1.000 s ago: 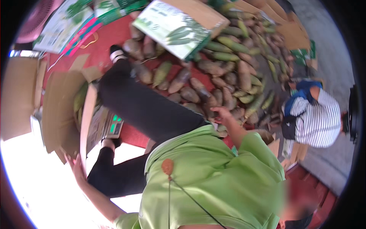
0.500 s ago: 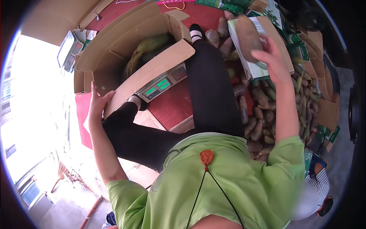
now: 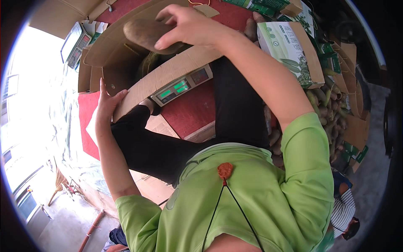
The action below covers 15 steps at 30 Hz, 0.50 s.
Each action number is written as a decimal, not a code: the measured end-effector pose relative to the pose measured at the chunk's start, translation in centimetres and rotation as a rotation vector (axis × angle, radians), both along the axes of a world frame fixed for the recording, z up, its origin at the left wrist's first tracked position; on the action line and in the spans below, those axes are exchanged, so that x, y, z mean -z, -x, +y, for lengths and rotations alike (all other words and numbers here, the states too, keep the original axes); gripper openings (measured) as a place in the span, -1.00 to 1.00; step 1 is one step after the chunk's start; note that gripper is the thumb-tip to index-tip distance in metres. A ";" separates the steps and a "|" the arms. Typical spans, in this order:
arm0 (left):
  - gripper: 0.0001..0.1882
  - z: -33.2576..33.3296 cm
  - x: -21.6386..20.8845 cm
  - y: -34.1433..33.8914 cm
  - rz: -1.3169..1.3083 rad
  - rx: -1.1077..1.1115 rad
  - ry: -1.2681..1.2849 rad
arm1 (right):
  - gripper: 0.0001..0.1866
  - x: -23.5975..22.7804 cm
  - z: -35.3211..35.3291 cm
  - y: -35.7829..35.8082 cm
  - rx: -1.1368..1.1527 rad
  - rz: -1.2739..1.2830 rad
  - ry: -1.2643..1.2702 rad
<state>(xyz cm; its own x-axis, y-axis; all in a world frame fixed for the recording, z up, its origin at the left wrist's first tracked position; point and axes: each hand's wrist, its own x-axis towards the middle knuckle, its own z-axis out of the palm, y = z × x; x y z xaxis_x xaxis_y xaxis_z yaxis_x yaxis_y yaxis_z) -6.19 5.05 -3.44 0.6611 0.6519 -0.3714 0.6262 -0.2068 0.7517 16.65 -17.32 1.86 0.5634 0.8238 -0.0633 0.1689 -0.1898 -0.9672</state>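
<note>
While over the carton (image 3: pixel 166 75), tuber (image 3: pixel 143 33) fast in right hand (image 3: pixel 187 26) — long axis aslant, tip leftward — left hand (image 3: pixel 108 103) spread against carton.

The person wears a lime-green shirt (image 3: pixel 252 185) with short, loose sleeves (image 3: pixel 306 147) ending near the elbows — the forearms (image 3: pixel 268 75) are bare. A faint round outline (image 3: pixel 172 199) marks its side. A knobbly orange-brown pendant (image 3: pixel 225 170) hangs on a thin black cord (image 3: pixel 244 217), joined by a small red bead (image 3: pixel 224 182) — and the plain trousers (image 3: pixel 239 105) are black.
</note>
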 end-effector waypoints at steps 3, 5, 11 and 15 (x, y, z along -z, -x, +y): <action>0.10 0.1 0.1 0.1 -0.022 -0.001 0.031 | -0.28 1.6 3.0 0.6 -0.081 -0.171 0.022; 0.10 -0.1 0.0 -0.1 -0.018 -0.010 0.035 | -0.27 3.1 4.3 1.7 -0.048 -0.327 0.010; 0.05 0.5 -0.1 0.0 0.058 0.024 0.044 | -0.42 2.3 -0.3 0.3 0.040 -0.324 -0.150; 0.04 1.4 0.6 0.5 0.037 0.037 -0.008 | -0.55 1.8 -9.5 -2.5 0.296 -0.007 -0.138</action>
<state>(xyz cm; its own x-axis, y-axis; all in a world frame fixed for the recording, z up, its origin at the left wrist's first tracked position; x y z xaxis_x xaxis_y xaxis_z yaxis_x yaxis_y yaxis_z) -6.64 6.43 -4.01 0.6711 0.6300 -0.3907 0.6450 -0.2364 0.7267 19.11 -26.77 0.10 0.7797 0.6247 0.0425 0.1332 -0.0990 -0.9861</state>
